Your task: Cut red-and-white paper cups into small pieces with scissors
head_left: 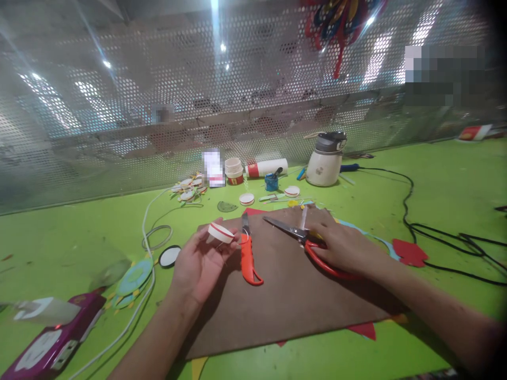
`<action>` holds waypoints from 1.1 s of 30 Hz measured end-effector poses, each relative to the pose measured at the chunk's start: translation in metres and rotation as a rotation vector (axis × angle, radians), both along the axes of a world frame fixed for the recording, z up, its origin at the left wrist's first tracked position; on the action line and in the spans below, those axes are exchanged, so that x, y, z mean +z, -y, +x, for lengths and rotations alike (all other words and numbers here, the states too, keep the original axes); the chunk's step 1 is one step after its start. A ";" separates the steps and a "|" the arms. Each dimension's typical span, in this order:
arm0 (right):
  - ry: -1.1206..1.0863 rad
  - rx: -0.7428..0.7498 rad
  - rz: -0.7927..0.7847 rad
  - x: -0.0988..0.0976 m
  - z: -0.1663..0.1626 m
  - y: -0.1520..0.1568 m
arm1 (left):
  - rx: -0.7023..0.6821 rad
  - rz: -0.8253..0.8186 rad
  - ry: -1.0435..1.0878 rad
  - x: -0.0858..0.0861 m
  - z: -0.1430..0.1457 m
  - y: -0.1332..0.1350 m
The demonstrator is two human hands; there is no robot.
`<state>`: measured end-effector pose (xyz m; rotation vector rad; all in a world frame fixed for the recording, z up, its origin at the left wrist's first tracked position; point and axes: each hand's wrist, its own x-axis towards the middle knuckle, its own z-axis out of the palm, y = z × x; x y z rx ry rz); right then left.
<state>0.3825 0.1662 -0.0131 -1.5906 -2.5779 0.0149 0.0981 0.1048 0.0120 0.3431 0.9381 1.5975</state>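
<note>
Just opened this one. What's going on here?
A person sits or stands at a green table. The left hand holds a shallow white piece with a red stripe, raised beside a brown board. The right hand is at the handles of red-handled scissors, over the board; whether they are lifted is unclear. An orange-handled utility knife lies on the board between the hands, blade pointing away from the person.

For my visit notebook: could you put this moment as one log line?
left hand: holds red-striped white piece | right hand: on red-handled scissors | between: orange knife on brown board
</note>
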 end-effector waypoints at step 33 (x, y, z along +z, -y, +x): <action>-0.684 0.474 -0.144 0.033 -0.085 0.040 | -0.316 0.156 -0.311 0.002 0.021 0.030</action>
